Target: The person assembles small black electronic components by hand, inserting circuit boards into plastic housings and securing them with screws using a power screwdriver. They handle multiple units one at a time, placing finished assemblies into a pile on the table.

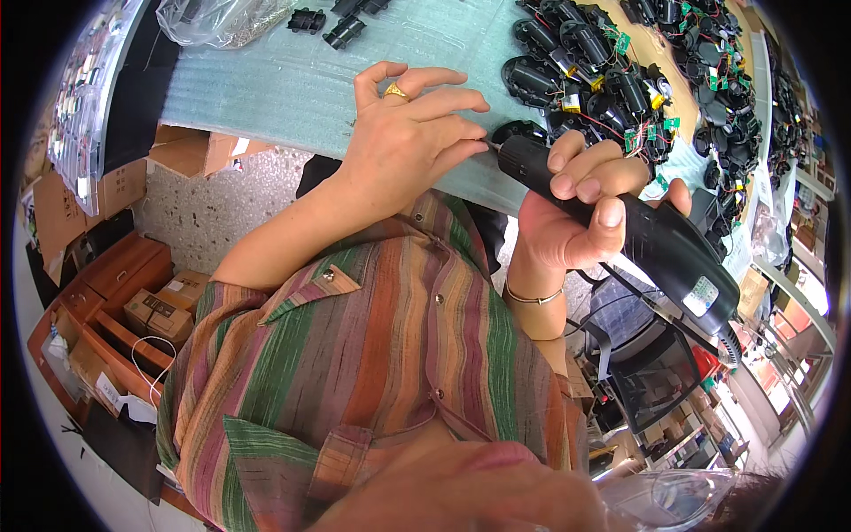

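My right hand (pixel 585 199) is wrapped round a black electric screwdriver (pixel 678 253), which points left toward my other hand. Its thin bit reaches the fingertips of my left hand (pixel 412 124). There the thumb and index finger are pinched together at the bit's tip, and whatever small piece lies between them is hidden. The remaining fingers of that hand are bent and spread above the mat; one wears a ring. Just beyond the screwdriver's nose, a black round housing (pixel 519 131) rests on the table mat.
Black housings (pixel 585 44) with wires and green circuit boards crowd the table's right side. Loose black parts (pixel 344 32) and a clear plastic bag of small pieces (pixel 235 22) lie on the pale mat (pixel 266 84). A black mesh chair (pixel 656 368) and cardboard boxes (pixel 160 310) stand around.
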The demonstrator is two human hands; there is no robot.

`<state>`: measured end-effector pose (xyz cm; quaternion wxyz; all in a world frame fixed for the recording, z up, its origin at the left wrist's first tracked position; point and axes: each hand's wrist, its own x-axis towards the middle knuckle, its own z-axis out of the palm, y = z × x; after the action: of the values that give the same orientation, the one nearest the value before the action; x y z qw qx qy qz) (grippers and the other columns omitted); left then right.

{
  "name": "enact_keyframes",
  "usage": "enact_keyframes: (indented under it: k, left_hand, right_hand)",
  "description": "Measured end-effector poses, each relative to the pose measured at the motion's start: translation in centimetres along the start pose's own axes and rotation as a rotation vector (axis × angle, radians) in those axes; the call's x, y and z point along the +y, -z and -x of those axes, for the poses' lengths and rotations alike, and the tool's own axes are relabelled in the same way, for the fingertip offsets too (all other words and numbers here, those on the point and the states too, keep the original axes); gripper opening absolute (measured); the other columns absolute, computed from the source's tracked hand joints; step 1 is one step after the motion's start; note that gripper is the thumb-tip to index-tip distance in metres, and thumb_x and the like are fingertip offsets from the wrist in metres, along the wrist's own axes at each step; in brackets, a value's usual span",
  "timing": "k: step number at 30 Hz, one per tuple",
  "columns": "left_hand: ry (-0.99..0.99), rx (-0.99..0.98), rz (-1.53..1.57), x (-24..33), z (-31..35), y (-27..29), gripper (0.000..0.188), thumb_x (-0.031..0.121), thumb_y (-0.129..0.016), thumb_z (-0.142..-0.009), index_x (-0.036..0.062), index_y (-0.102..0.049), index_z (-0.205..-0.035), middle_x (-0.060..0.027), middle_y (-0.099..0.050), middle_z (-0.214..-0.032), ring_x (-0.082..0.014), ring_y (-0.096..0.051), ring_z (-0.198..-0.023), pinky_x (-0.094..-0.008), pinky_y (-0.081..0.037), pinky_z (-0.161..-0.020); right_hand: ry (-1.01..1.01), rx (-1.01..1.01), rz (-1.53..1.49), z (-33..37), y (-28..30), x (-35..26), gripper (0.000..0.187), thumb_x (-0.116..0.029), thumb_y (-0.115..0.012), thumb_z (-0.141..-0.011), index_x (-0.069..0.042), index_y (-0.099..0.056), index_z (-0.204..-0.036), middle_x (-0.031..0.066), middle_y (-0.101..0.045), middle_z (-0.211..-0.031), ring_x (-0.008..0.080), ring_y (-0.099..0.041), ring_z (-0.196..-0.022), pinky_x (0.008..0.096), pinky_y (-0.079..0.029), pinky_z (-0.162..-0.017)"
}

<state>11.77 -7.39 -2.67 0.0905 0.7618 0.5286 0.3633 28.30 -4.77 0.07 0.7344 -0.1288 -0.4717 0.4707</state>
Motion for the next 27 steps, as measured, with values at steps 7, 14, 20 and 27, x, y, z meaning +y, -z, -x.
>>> enact_keyframes:
  k: [7,14,20,27]
  left_hand:
    - [0.016,-0.022,0.033,-0.18,0.2,-0.11,0.014,0.025,-0.079,-0.072,0.0196,-0.069,-0.08,0.01,-0.066,-0.108,-0.0145,-0.058,-0.113,-0.044,-0.027,-0.098]
    - [-0.017,-0.063,-0.049,0.56,-0.23,-0.18,0.013,0.022,-0.078,-0.072,0.019,-0.068,-0.079,0.0099,-0.066,-0.109,-0.0135,-0.056,-0.116,-0.0479,-0.027,-0.101]
    - [-0.008,-0.065,-0.018,0.44,-0.04,-0.17,0.012,0.023,-0.078,-0.073,0.0188,-0.069,-0.079,0.0096,-0.066,-0.11,-0.0135,-0.056,-0.116,-0.0482,-0.027,-0.101]
    - [-0.01,-0.043,0.012,0.15,0.06,-0.11,0.012,0.023,-0.078,-0.073,0.0178,-0.068,-0.078,0.0088,-0.066,-0.108,-0.0154,-0.057,-0.114,-0.0492,-0.028,-0.1]
  right_hand:
    - [-0.002,0.018,0.029,0.17,0.3,0.01,0.061,-0.01,-0.064,-0.088,-0.019,-0.031,-0.138,0.0052,-0.053,-0.075,0.018,-0.051,-0.058,0.0352,-0.046,-0.053]
    - [-0.013,-0.028,-0.045,-0.32,-0.06,-0.56,0.062,-0.009,-0.065,-0.088,-0.017,-0.031,-0.139,0.0056,-0.053,-0.075,0.018,-0.051,-0.058,0.0358,-0.047,-0.052]
    - [-0.027,-0.012,0.003,-0.21,0.31,-0.6,0.063,-0.009,-0.064,-0.088,-0.017,-0.029,-0.139,0.0059,-0.053,-0.073,0.0181,-0.051,-0.057,0.0357,-0.047,-0.053]
    - [-0.041,-0.015,0.041,-0.4,0.3,-0.6,0.059,-0.01,-0.063,-0.088,-0.019,-0.032,-0.138,0.0038,-0.05,-0.072,0.0161,-0.048,-0.058,0.034,-0.044,-0.053]
